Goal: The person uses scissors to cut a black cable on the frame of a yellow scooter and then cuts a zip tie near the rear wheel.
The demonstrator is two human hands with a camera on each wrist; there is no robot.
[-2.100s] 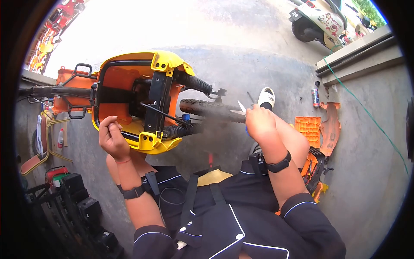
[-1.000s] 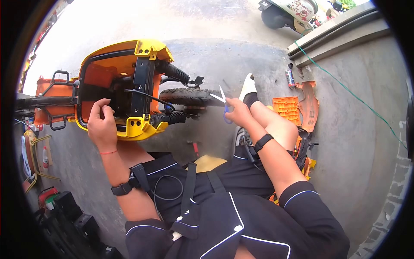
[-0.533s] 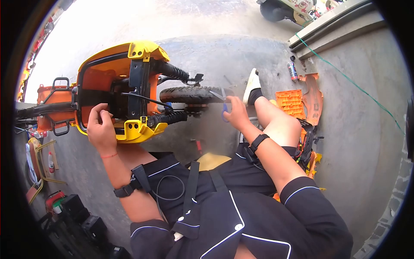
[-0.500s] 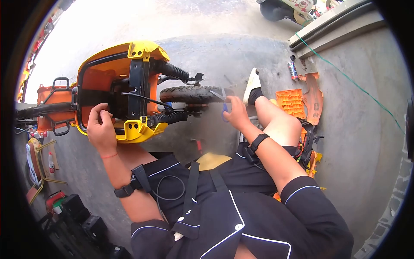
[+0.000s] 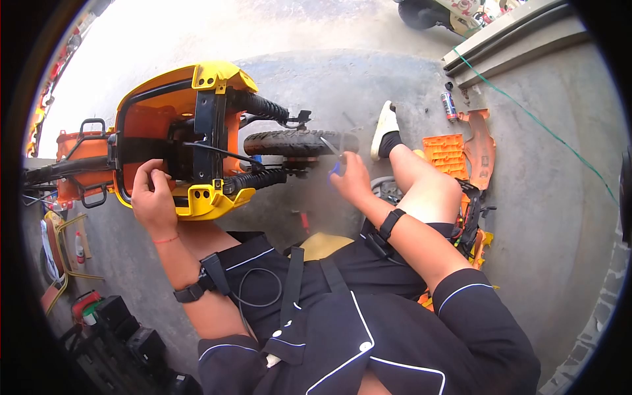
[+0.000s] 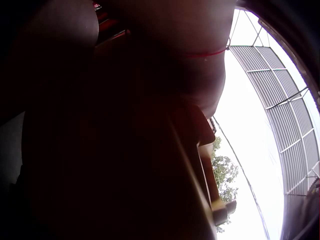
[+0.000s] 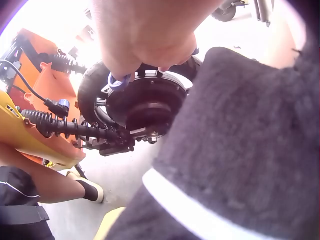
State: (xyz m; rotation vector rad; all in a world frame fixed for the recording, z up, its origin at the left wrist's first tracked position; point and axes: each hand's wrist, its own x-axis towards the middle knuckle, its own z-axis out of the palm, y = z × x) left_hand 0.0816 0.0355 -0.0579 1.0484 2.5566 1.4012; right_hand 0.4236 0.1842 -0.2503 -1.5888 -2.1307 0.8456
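Observation:
My right hand (image 5: pixel 352 179) holds a pair of scissors (image 5: pixel 328 145) by the blue handles, blades pointing toward the black tyre (image 5: pixel 276 142). A blue finger loop (image 7: pixel 118 82) shows below that hand in the right wrist view, in front of the wheel hub. At the lower edge of the yellow and orange scooter shell (image 5: pixel 214 207), my left hand (image 5: pixel 155 201) has its fingers bent toward the thumb. I cannot tell whether anything is between those fingertips. The left wrist view is mostly dark, with part of the hand (image 6: pixel 212 82) against bright sky.
Black shock absorbers (image 5: pixel 258 180) flank the wheel. On the floor to the right lie an orange panel (image 5: pixel 444 155), a longer orange cover (image 5: pixel 482 151) and a spray can (image 5: pixel 449 106). A green cord (image 5: pixel 526 109) crosses there. Black cases (image 5: pixel 112 319) stand lower left; a bottle (image 5: pixel 79 249) is nearby.
The right hand with the scissors has come closer to the body, and the blades have turned. The head view has shifted since the oldest frame. The left hand stays by the shell's edge.

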